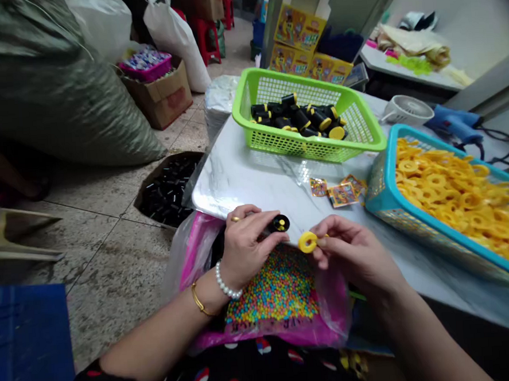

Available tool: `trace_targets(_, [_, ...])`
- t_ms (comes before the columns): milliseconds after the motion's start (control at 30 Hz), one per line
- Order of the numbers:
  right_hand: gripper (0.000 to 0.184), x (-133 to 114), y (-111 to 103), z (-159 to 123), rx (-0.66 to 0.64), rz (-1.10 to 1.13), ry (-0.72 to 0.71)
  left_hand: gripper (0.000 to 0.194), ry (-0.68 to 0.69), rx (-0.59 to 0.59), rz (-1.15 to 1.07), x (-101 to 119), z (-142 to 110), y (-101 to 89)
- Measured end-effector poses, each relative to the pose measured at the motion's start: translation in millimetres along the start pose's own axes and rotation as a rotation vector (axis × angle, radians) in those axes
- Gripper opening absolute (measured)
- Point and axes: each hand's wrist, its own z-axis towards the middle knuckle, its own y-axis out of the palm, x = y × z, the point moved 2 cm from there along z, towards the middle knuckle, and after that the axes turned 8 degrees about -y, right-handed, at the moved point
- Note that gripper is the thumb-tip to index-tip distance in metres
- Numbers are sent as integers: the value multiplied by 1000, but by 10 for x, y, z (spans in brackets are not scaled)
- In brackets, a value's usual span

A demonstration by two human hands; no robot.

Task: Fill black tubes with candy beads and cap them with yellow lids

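The left hand [249, 245] is pinching a black tube [280, 223] with a yellow end, and the right hand [348, 253] is holding a yellow ring [307, 242] between finger and thumb, just beside the tube, over the near edge of the marble table [245, 179]. On the table, a green basket [277, 146] of capped tubes [297, 119] is standing beyond the hands, and a blue tray [381, 188] of loose rings [453, 201] is resting to their right. A pink bag [197, 245] of colored beads [269, 293] is lying just below the table's edge.

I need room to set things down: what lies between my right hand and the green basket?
In the head view, a few small printed packets lie on the white table between your right hand and the green basket.
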Motion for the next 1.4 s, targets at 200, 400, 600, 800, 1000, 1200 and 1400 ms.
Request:
trace_targets(200, [17, -101, 243, 487, -35, -107, 9, 26, -51, 49, -95, -14, 43, 13])
trace_targets(400, [23, -80, 237, 473, 75, -163, -26, 32, -68, 34, -129, 0, 42, -12])
trace_targets(600, [24, -68, 249, 464, 76, -195, -26, 25, -107, -20, -157, 16, 52, -35])
trace_targets(800, [23, -58, 287, 491, -18, -212, 4, 36, -110, 6, -173, 50, 71, -46])
trace_targets(1000, [27, -88, 334, 564, 10, -91, 140, 26, -66, 43, -219, 77, 102, -31])
trace_targets(1200, [24, -38, 328, 602, 74, -90, 100, 39, -4, -1, -87, 5, 73, 60])
trace_targets(1400, [23, -1, 305, 487, -49, -158, 114, 28, 3, -29, -73, 7, 83, 39])
